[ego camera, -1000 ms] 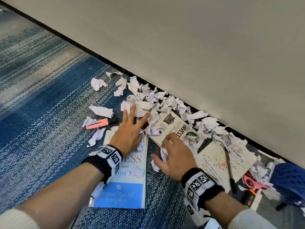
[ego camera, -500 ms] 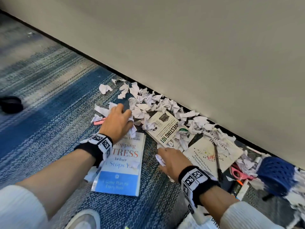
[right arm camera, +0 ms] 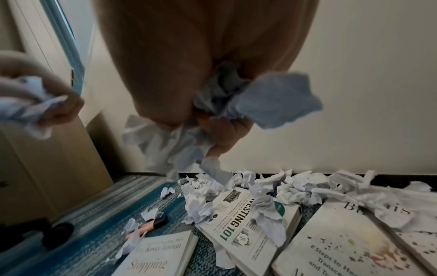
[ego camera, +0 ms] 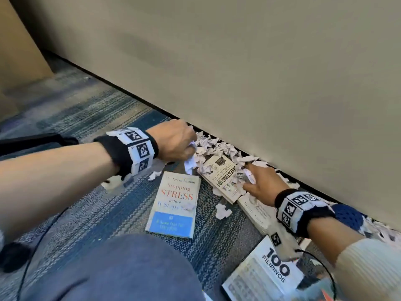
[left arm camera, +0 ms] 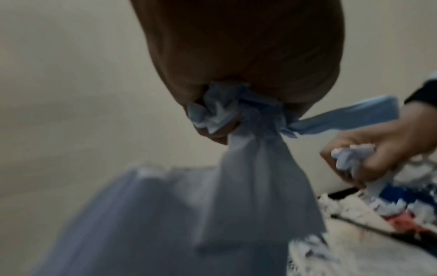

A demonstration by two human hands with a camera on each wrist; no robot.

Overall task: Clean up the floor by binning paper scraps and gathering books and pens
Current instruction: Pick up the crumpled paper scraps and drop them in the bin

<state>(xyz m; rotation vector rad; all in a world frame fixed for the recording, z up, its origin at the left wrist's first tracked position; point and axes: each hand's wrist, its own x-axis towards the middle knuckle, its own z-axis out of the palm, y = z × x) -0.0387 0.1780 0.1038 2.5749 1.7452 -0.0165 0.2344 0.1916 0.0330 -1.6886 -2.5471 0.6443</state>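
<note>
Crumpled white paper scraps [ego camera: 219,146] lie heaped along the wall base. My left hand [ego camera: 186,146] grips a fistful of scraps [left arm camera: 227,112] just above the heap's left end. My right hand [ego camera: 249,177] grips another bunch [right arm camera: 257,100] over the "Investing 101" book [ego camera: 223,179]. The "Stopping Stress" book [ego camera: 173,205] lies flat on the carpet between my arms. A white book [right arm camera: 340,248] lies to the right of "Investing 101". A pink highlighter [right arm camera: 144,226] with a black cap rests on the carpet among loose scraps.
A blue perforated bin [ego camera: 347,213] stands by the wall behind my right wrist. A "100 Filipinos" book [ego camera: 267,272] lies near my right forearm. My knee [ego camera: 121,268] fills the lower foreground. The beige wall [ego camera: 238,72] bounds the far side; a loose scrap [ego camera: 223,210] sits on the carpet.
My left hand went from lying flat on the scraps to a fist holding a bunch. My right hand moved up onto "Investing 101" and gripped scraps. The view shifted closer and rightward.
</note>
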